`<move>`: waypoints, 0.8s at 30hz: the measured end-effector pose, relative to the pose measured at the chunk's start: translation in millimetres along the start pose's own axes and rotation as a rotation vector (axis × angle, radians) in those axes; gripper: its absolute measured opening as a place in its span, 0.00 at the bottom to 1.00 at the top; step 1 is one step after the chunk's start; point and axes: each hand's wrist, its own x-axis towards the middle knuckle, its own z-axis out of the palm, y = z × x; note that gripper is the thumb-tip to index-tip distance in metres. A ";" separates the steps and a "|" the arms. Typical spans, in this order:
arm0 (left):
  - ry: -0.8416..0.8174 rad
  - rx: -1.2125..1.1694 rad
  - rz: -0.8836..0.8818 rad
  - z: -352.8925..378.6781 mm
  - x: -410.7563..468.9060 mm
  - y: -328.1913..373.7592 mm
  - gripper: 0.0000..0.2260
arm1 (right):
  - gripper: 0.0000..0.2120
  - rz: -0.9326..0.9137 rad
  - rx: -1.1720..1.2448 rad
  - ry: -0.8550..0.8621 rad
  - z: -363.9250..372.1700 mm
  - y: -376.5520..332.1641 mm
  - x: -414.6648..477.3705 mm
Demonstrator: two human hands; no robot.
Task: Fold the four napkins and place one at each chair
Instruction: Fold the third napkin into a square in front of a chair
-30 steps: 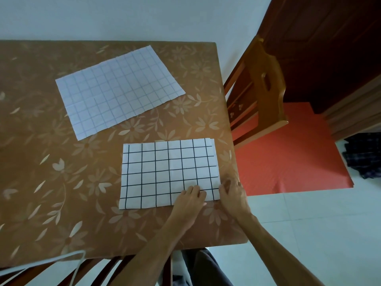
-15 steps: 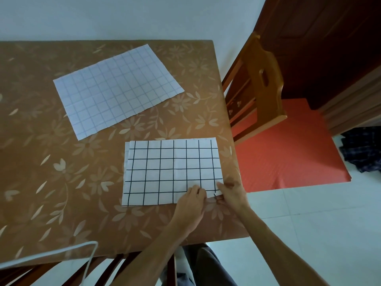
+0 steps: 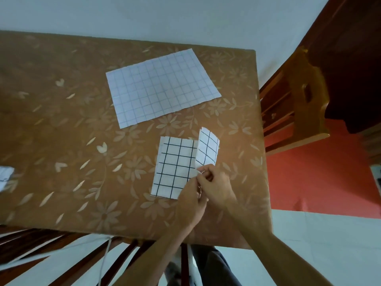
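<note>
A white napkin with a bold black grid (image 3: 175,168) lies near the table's front right corner. Its right part stands lifted and curls over toward the left. My right hand (image 3: 216,186) pinches the lifted flap's lower corner. My left hand (image 3: 190,203) rests on the napkin's lower right part and holds the same corner area. A second napkin with a faint blue grid (image 3: 160,87) lies flat and unfolded farther back. At the left edge of the view, part of another white napkin (image 3: 5,176) shows.
The table (image 3: 61,141) wears a brown floral cloth. A wooden chair (image 3: 299,104) stands at the right side, over a red mat (image 3: 319,178). Dark chair slats (image 3: 61,254) and a white cord sit below the front edge.
The black-grid napkin lay flat as a wide rectangle; now both hands have lifted its right end and are bringing it over leftward. The camera view has shifted to the left.
</note>
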 end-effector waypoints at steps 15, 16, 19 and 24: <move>0.261 -0.211 -0.739 -58.0 -4.4 -86.9 0.14 | 0.21 -0.433 -0.766 -0.298 71.3 18.8 36.5; 0.236 -0.194 -0.717 -61.0 -4.1 -83.6 0.13 | 0.22 -0.434 -0.810 -0.301 70.8 23.7 38.3; 0.178 -0.110 -0.667 -60.9 -0.5 -82.6 0.12 | 0.24 -0.432 -0.893 -0.295 69.0 34.6 37.3; 0.174 -0.019 -0.565 -63.2 7.1 -77.4 0.08 | 0.26 -0.415 -0.932 -0.230 69.0 48.5 35.6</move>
